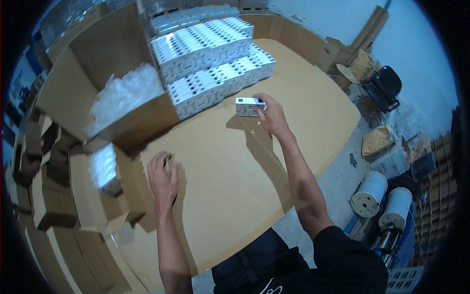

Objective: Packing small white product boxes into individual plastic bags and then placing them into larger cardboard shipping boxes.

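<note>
My right hand (pixel 272 118) is closed on a small white box (pixel 245 108) with dark patterned sides, its fingers over the right end. The box is just in front of the stacked rows of similar white boxes (pixel 200 93), apart from them; whether it touches the table is hard to tell. My left hand (pixel 163 179) holds nothing. Its fingers are loosely curved, with a gap between thumb and fingers, over the brown table (pixel 220 196) beside an open carton (pixel 132 193). A package wrapped in clear film (pixel 105 166) stands in that carton.
Crumpled clear plastic bags (pixel 129 90) lie in a large open cardboard box (pixel 142 122) at the far left. Folded cardboard pieces (pixel 54 198) crowd the left side. White spools (pixel 369 193) and a black chair (pixel 384 85) are on the floor to the right.
</note>
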Demonstrator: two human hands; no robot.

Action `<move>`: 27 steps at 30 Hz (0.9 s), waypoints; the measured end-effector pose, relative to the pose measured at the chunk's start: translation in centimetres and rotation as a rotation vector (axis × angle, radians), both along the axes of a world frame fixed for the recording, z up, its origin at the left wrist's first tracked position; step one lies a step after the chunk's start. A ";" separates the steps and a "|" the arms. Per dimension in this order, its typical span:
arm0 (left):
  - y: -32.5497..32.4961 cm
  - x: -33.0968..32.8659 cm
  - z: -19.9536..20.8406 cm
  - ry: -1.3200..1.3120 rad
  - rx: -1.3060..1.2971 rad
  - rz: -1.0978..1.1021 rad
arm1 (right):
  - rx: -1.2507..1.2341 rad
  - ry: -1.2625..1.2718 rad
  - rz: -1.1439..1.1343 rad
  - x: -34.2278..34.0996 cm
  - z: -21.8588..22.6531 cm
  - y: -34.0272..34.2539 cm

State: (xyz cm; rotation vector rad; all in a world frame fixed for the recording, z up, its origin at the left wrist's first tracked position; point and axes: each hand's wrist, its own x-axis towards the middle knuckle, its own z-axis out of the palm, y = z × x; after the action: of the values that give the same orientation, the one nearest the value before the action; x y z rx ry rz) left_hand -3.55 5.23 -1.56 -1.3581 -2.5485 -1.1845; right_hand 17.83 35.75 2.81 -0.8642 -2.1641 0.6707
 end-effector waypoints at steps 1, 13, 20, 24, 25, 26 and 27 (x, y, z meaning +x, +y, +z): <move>0.1 -0.1 0.5 -0.009 -0.015 0.031 | -0.015 -0.009 0.031 -1.1 0.2 -1.9; -0.9 -2.5 0.6 -1.014 0.412 0.039 | -0.319 0.300 0.559 -11.3 -3.0 -16.8; -0.4 -2.8 0.3 -0.920 0.520 0.015 | -0.536 0.388 0.492 -12.8 -5.8 -15.9; -0.5 -3.1 -0.4 -0.787 0.500 -0.023 | -0.467 0.307 0.437 -12.7 -5.3 -15.9; -0.7 -3.3 -0.7 -0.728 0.480 -0.015 | -0.471 0.307 0.438 -12.7 -5.1 -16.1; -0.9 -3.4 -1.1 -0.728 0.477 -0.012 | -0.457 0.266 0.439 -12.7 -4.8 -16.2; -0.9 -3.3 -1.1 -0.704 0.464 -0.008 | -0.442 0.224 0.437 -12.6 -4.8 -16.1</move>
State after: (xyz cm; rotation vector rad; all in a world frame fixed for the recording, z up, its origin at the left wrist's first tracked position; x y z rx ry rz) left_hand -6.84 4.31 -2.70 -0.9509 -2.3436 -2.4052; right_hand 5.19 19.61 -2.01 -0.4899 -2.0418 1.4313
